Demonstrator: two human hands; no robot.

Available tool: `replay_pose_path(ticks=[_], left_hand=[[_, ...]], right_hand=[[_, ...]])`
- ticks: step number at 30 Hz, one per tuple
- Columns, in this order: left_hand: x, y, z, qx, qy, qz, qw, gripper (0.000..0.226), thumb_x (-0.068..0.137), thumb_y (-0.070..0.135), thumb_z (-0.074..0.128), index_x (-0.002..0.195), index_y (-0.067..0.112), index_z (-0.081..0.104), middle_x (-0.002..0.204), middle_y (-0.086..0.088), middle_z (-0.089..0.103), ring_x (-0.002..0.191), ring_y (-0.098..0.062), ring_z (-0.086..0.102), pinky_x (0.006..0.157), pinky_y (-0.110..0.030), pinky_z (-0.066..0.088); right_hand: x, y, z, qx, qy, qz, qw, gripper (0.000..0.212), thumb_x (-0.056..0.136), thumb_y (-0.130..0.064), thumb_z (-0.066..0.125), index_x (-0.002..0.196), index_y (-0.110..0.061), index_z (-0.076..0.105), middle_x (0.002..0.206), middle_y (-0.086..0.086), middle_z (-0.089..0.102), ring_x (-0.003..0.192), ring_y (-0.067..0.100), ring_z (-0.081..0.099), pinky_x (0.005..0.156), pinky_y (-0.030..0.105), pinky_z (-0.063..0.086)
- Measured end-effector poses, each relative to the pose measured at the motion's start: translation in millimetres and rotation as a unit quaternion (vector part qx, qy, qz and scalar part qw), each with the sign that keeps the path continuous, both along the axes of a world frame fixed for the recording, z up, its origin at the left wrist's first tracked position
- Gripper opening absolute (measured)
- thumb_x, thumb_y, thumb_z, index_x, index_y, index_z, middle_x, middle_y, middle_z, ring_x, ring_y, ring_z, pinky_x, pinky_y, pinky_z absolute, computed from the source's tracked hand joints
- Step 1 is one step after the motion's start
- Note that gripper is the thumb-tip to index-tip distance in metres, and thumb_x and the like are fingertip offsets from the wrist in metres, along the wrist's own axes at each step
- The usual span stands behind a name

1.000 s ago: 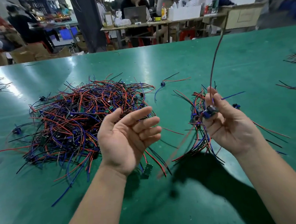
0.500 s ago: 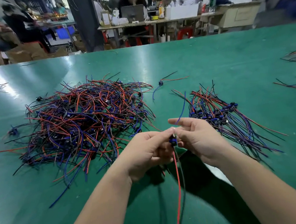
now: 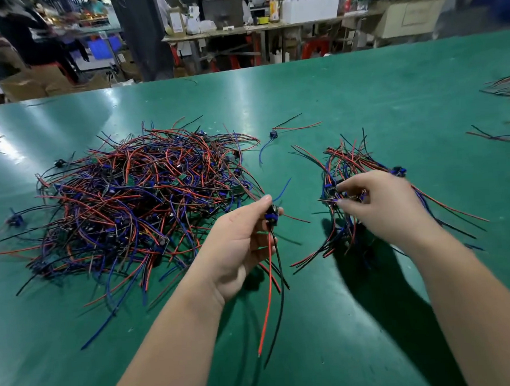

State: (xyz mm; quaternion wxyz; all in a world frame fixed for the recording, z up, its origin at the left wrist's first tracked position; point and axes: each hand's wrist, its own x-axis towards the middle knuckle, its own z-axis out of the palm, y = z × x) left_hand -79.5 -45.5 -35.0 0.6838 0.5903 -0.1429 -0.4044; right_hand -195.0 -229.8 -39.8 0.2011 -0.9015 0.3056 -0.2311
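My left hand pinches a small blue and black connector between thumb and fingers above the table. Its red wire and black wire hang down from it. My right hand reaches into the smaller bundle of wired connectors on the right, and its curled fingertips pinch pieces at the bundle's left side. A big tangled pile of red, blue and black wires lies to the left of my left hand.
The green table carries one loose wired connector behind the hands and more wire bundles at the far right edge. Beyond the table stand workbenches, boxes and seated people.
A second ago my right hand held the connector up and my left was empty. Both hands then met on it. Now my left holds it alone and my right has moved to the small bundle.
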Motion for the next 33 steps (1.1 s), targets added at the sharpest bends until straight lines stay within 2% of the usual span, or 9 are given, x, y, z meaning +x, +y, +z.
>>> replay_pose_path(ticks=[4, 10, 12, 18, 22, 25, 28, 31, 33], left_hand=[[2.7, 1.1, 1.7, -0.018, 0.001, 0.012, 1.000, 0.022, 0.071, 0.043, 0.066, 0.064, 0.024, 0.076, 0.072, 0.007, 0.059, 0.051, -0.008, 0.047, 0.059, -0.024, 0.041], [3.3, 1.4, 1.7, -0.011, -0.002, 0.020, 1.000, 0.030, 0.084, 0.039, 0.061, 0.064, 0.024, 0.076, 0.066, 0.007, 0.052, 0.051, -0.007, 0.047, 0.060, -0.024, 0.041], [2.4, 1.6, 2.5, -0.011, -0.004, 0.019, 1.000, 0.030, 0.084, 0.040, 0.061, 0.063, 0.024, 0.076, 0.063, 0.008, 0.051, 0.050, -0.007, 0.047, 0.060, -0.024, 0.040], [5.7, 3.2, 4.4, -0.021, 0.002, 0.018, 1.000, 0.032, 0.086, 0.040, 0.059, 0.064, 0.024, 0.076, 0.060, 0.009, 0.051, 0.053, -0.008, 0.045, 0.060, -0.023, 0.039], [8.9, 5.4, 4.9, -0.038, 0.013, 0.018, 0.999, 0.028, 0.083, 0.042, 0.061, 0.069, 0.023, 0.077, 0.063, 0.008, 0.052, 0.054, -0.009, 0.044, 0.060, -0.024, 0.038], [9.8, 6.0, 5.9, -0.054, 0.023, 0.024, 0.998, 0.025, 0.069, 0.046, 0.066, 0.069, 0.023, 0.076, 0.063, 0.008, 0.053, 0.053, -0.008, 0.045, 0.060, -0.024, 0.040], [9.9, 4.2, 4.3, -0.063, 0.033, 0.042, 0.997, 0.023, 0.076, 0.040, 0.068, 0.067, 0.020, 0.076, 0.059, 0.008, 0.054, 0.050, -0.007, 0.049, 0.057, -0.021, 0.046], [10.3, 1.8, 2.2, -0.083, 0.047, 0.053, 0.994, 0.022, 0.086, 0.032, 0.064, 0.074, 0.015, 0.071, 0.064, 0.003, 0.059, 0.049, -0.010, 0.057, 0.053, -0.020, 0.051], [9.7, 1.8, 3.0, -0.098, 0.048, 0.047, 0.993, 0.018, 0.085, 0.031, 0.063, 0.077, 0.015, 0.066, 0.066, 0.002, 0.066, 0.050, -0.011, 0.061, 0.052, -0.020, 0.053]], right_hand=[[5.7, 1.7, -7.5, -0.026, 0.106, -0.026, 0.994, 0.037, 0.080, -0.018, 0.072, 0.117, -0.016, 0.066, 0.113, 0.008, 0.066, 0.107, 0.026, 0.058, 0.089, 0.030, 0.042], [0.8, -3.0, -4.3, 0.011, 0.075, -0.066, 0.995, 0.020, 0.079, -0.007, 0.070, 0.099, -0.010, 0.072, 0.082, 0.003, 0.067, 0.080, 0.020, 0.057, 0.070, 0.020, 0.033], [-2.0, -4.8, 0.1, 0.030, 0.032, -0.069, 0.997, 0.012, 0.080, -0.008, 0.069, 0.091, -0.011, 0.075, 0.076, 0.001, 0.066, 0.074, 0.016, 0.057, 0.065, 0.018, 0.032], [-14.3, -19.0, 21.3, 0.088, -0.041, -0.090, 0.991, 0.016, 0.087, -0.010, 0.064, 0.098, -0.017, 0.073, 0.075, 0.000, 0.065, 0.070, 0.015, 0.055, 0.060, 0.022, 0.033], [-6.2, -23.4, 59.2, 0.181, -0.192, -0.042, 0.964, 0.015, 0.090, -0.006, 0.059, 0.089, -0.018, 0.069, 0.066, -0.001, 0.063, 0.054, 0.010, 0.055, 0.052, 0.022, 0.046], [22.8, -29.4, 88.2, 0.107, -0.280, -0.029, 0.954, 0.014, 0.089, -0.005, 0.060, 0.085, -0.018, 0.065, 0.074, -0.002, 0.066, 0.060, 0.002, 0.066, 0.058, 0.017, 0.054], [66.7, -36.4, 90.3, -0.030, -0.214, -0.015, 0.976, 0.020, 0.087, -0.004, 0.060, 0.105, -0.010, 0.068, 0.097, 0.008, 0.068, 0.085, 0.017, 0.067, 0.083, 0.026, 0.052], [89.0, -37.4, 63.5, 0.009, -0.048, 0.046, 0.998, 0.041, 0.088, -0.002, 0.058, 0.129, -0.012, 0.056, 0.119, 0.007, 0.061, 0.093, 0.017, 0.061, 0.089, 0.021, 0.043], [85.5, -33.2, 46.8, 0.011, -0.052, 0.044, 0.998, 0.041, 0.088, -0.002, 0.055, 0.127, -0.015, 0.057, 0.116, 0.004, 0.062, 0.090, 0.015, 0.062, 0.087, 0.022, 0.043]])
